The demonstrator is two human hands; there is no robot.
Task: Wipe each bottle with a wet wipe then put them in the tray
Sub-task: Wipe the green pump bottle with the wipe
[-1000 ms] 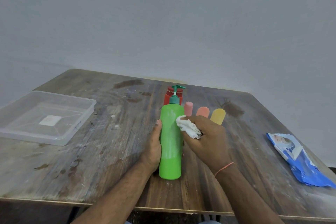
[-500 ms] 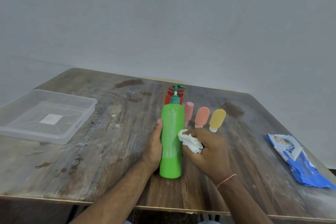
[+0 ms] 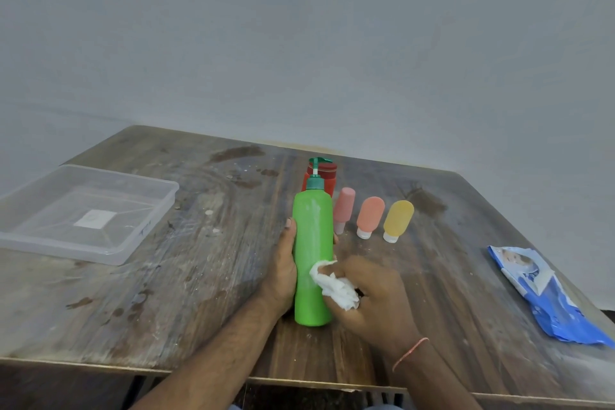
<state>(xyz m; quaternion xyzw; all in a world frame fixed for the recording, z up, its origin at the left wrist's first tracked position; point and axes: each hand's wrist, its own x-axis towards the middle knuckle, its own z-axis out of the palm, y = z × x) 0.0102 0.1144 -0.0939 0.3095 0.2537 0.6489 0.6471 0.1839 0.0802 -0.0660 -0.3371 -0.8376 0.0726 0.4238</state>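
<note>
green pump bottle point(image 3: 312, 263) stands upright near the front middle of the wooden table point(image 3: 199, 276). teal pump head on top; the body is opaque, contents cannot be told.

left hand point(image 3: 283, 273) wraps the bottle's left side, thumb up along the front, a fingertip showing past the right edge. right hand point(image 3: 372, 299) is curled round a crumpled white wet wipe point(image 3: 334, 288), pressing it against the bottle's lower right side.

red bottle point(image 3: 327, 176) stands directly behind the green one, mostly hidden; only its dark red cap and shoulder show.

to the right of the green bottle, a row of three small squeeze bottles, each standing on its white cap: pink bottle point(image 3: 344, 208) just beside the green one, orange bottle point(image 3: 370, 218), yellow bottle point(image 3: 398, 221). they sit near each other, not touching. all opaque.

clear plastic tray point(image 3: 156, 210) at the table's left edge, well apart from the bottles. no bottle in it; a white square label point(image 3: 95, 219) shows at its bottom centre.

blue and white wipes packet point(image 3: 545, 293) lies flat at the far right of the table, its top flap area crumpled. whether it is open cannot be told.

a thin orange thread band point(image 3: 410, 353) circles the right wrist.
</note>
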